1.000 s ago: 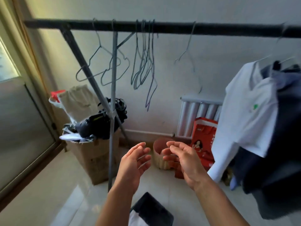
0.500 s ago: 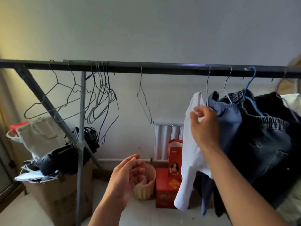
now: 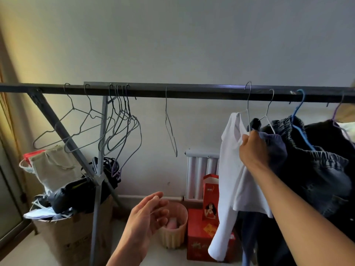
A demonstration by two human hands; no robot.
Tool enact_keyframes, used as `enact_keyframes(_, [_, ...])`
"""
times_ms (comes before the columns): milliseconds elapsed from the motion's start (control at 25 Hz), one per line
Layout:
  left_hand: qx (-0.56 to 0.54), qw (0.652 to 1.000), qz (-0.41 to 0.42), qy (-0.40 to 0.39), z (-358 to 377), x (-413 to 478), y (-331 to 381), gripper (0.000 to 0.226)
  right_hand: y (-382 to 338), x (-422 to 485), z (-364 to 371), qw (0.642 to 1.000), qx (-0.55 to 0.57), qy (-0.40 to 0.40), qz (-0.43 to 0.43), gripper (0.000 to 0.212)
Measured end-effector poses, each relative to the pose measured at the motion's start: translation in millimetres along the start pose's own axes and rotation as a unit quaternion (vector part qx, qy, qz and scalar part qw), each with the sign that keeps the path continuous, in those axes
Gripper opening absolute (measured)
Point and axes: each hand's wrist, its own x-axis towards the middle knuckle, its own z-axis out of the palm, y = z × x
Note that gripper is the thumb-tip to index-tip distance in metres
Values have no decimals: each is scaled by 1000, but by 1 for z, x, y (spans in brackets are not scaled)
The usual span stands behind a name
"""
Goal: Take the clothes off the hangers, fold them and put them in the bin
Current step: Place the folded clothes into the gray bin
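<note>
Facing a pale grey wall, with a dark rail [image 3: 192, 92] crossing from 9 to 3 o'clock. Reaching up at 3 o'clock with the right hand [image 3: 253, 150], fingers curling into the collar area of a white shirt [image 3: 230, 169] and gripping the cloth just under its wire hanger [image 3: 248, 104], whose hook is sitting at the rail. Letting the shirt's sleeve dangle toward 5 o'clock, its body touching dark jeans [image 3: 317, 169] hanging at its 3 o'clock side. Holding the left hand [image 3: 148, 214] at 6 o'clock, fingers loosely straight and apart, gripping nothing, in front of a ribbed pink basket [image 3: 174, 239] standing on the floor. Showing empty wire hangers [image 3: 115, 131] bunching at 9 o'clock.
</note>
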Motion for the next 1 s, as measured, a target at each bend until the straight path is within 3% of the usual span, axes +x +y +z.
enact_keyframes(160, [51, 998, 17, -20, 6, -6, -3, 19, 5, 2, -13, 995, 70, 18, -73, 30])
enact_keyframes(360, [179, 974, 113, -85, 31, -22, 10, 22, 23, -13, -47, 973, 115, -98, -175, 41])
enact_keyframes(520, [246, 932, 245, -104, 54, -24, 35, 23, 40, -31, -83, 952, 129, -209, -180, 36])
enact_keyframes(680, [362, 839, 400, -65, 68, -17, 54, 20, 46, -52, -114, 937, 139, -266, -177, 34])
enact_keyframes(840, [471, 742, 471, -72, 67, -7, 63, 47, 48, -60, -129, 927, 132, -293, -192, 67])
enact_keyframes(920, [570, 664, 480, -57, 63, -5, 72, 52, 46, -63, -133, 920, 132, -310, -201, 77])
enact_keyframes(1000, [603, 600, 524, -43, 57, -5, 79, 41, 42, -66, -135, 912, 141, -326, -207, 73])
